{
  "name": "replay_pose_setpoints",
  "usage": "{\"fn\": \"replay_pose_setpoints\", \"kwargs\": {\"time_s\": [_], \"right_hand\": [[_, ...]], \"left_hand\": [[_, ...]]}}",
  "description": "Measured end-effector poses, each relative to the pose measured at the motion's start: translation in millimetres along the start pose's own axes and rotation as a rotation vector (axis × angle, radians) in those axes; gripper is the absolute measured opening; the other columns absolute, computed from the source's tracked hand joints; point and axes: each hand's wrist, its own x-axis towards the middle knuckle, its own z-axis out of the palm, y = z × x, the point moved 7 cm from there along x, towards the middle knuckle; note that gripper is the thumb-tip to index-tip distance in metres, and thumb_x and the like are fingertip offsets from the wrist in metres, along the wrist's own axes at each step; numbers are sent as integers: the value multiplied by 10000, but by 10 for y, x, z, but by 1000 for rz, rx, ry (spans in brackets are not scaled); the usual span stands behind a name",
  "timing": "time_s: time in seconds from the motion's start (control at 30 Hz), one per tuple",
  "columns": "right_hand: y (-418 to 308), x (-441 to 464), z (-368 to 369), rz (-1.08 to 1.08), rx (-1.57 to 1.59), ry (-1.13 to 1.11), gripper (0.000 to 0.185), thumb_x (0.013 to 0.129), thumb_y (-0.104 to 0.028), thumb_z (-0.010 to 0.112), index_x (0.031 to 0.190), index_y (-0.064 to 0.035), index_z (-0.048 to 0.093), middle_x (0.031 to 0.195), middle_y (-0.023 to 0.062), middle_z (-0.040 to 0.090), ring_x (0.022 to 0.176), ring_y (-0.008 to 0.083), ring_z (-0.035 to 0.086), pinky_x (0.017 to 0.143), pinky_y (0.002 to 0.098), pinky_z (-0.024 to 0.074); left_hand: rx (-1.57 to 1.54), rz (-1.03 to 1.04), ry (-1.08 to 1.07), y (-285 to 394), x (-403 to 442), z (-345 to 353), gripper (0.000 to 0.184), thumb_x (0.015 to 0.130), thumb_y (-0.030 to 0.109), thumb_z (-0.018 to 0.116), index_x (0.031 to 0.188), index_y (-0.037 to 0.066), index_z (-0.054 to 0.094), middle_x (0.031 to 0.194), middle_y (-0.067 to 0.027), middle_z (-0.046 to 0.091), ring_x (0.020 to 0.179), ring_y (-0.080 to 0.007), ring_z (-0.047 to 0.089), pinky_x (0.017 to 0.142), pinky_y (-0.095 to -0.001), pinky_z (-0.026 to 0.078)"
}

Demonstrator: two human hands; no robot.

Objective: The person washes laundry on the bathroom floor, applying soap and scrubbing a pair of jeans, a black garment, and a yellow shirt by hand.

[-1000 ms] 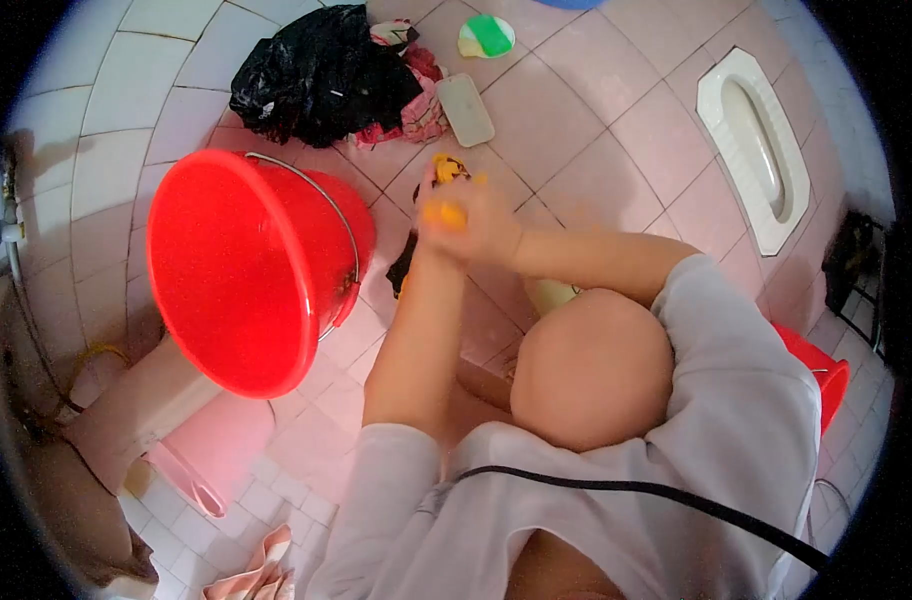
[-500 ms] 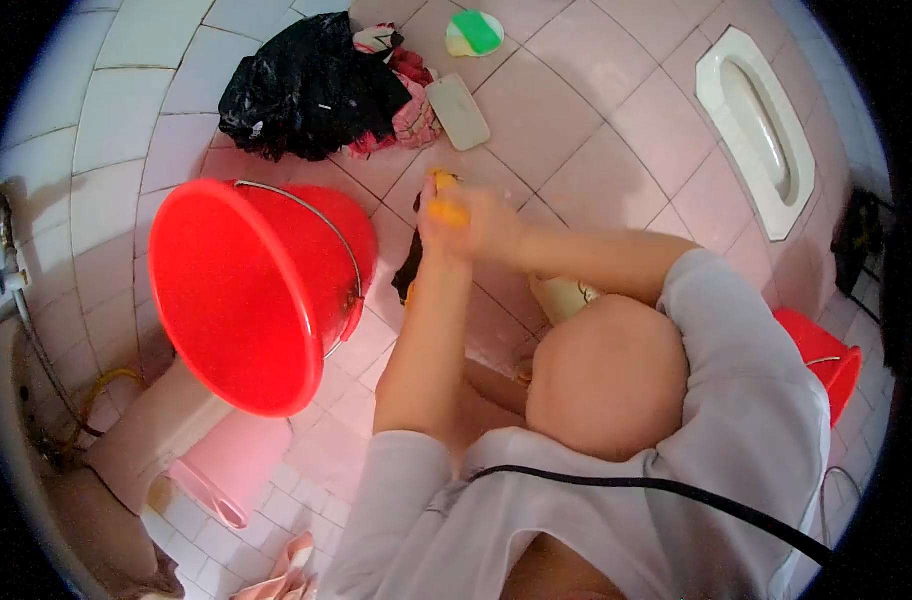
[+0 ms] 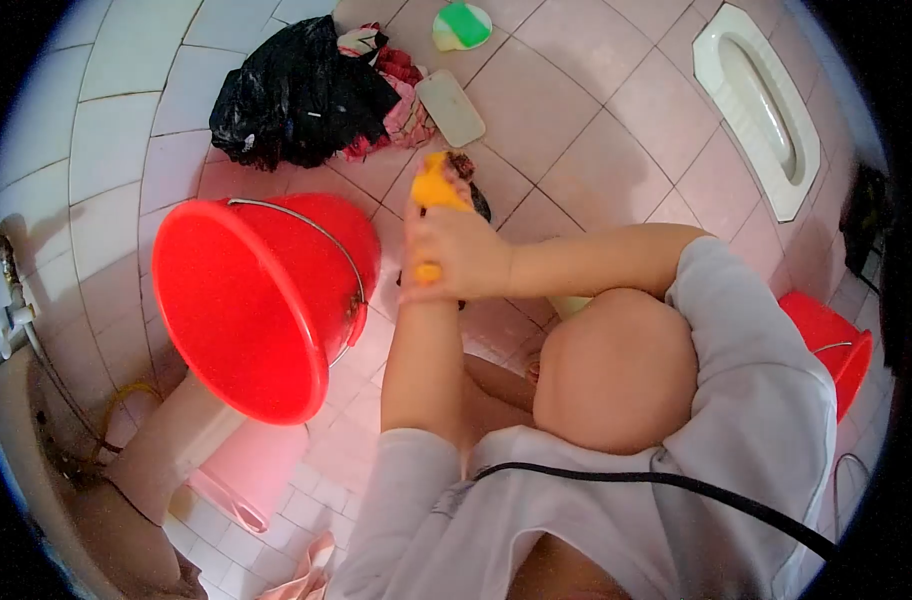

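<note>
Both my hands are together over the tiled floor, closed on an orange-yellow cloth (image 3: 439, 185) with dark parts. My left hand (image 3: 413, 215) is mostly covered, with cloth bunched at its top end and its fingers partly hidden. Across it lies my right hand (image 3: 461, 252), its fingers wrapped round; a bit of yellow shows by its knuckles. Dark pieces of the cloth hang out beside and below the hands. The exact kind of cloth item cannot be made out.
A big red bucket (image 3: 241, 310) stands tilted in view on the left. Beyond are a black garment heap (image 3: 301, 100), a pale soap-like bar (image 3: 451, 108) and a green sponge (image 3: 464, 25) on a dish. A squat toilet (image 3: 761, 110) and another red bucket (image 3: 831, 350) are right.
My right hand has moved down and left over my left hand near its wrist. More of the orange-yellow cloth shows above the hands. The camera view has shifted slightly.
</note>
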Motion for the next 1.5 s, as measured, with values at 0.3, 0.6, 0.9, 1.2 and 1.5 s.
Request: {"fn": "replay_pose_setpoints", "kwargs": {"time_s": [0.3, 0.6, 0.9, 1.2, 1.5], "right_hand": [[553, 236, -122, 56, -198, 139, 309, 782, -358, 567, 637, -88, 608, 666, 127, 589, 609, 327, 575, 560, 426, 466], [890, 340, -56, 276, -144, 195, 328, 788, -364, 574, 626, -87, 642, 648, 129, 603, 623, 328, 590, 575, 427, 469], [511, 100, 166, 23, -59, 19, 225, 798, -304, 558, 769, -102, 651, 790, 125, 629, 713, 343, 600, 632, 446, 477], [939, -212, 443, 1361, 1655, -90, 171, 845, -186, 529, 952, -63, 579, 846, 52, 627, 751, 209, 617, 681, 385, 519], [-158, -10, 233, -115, 229, -244, 187, 728, -249, 667, 876, -140, 631, 948, 84, 583, 945, 316, 551, 806, 403, 439]], "left_hand": [[279, 216, 617, -176, -113, 207, 367, 911, 380, 445, 1141, 110, 540, 1147, -67, 579, 1059, -256, 555, 927, -454, 428], [211, 258, 523, -207, -82, 223, 391, 914, 369, 405, 1171, 99, 521, 1146, -92, 583, 1030, -278, 565, 925, -434, 431], [357, 281, 517, -82, -236, 180, 409, 887, 396, 432, 1167, 118, 536, 1180, -94, 564, 1104, -285, 523, 956, -472, 398], [595, 541, 757, 120, -293, 324, 410, 880, 429, 490, 1066, 73, 570, 1095, -103, 587, 1020, -249, 571, 895, -406, 459], [127, -313, -454, 181, -123, -82, 402, 903, 446, 494, 1082, 91, 556, 1068, -55, 595, 1021, -197, 567, 850, -303, 458]]}}
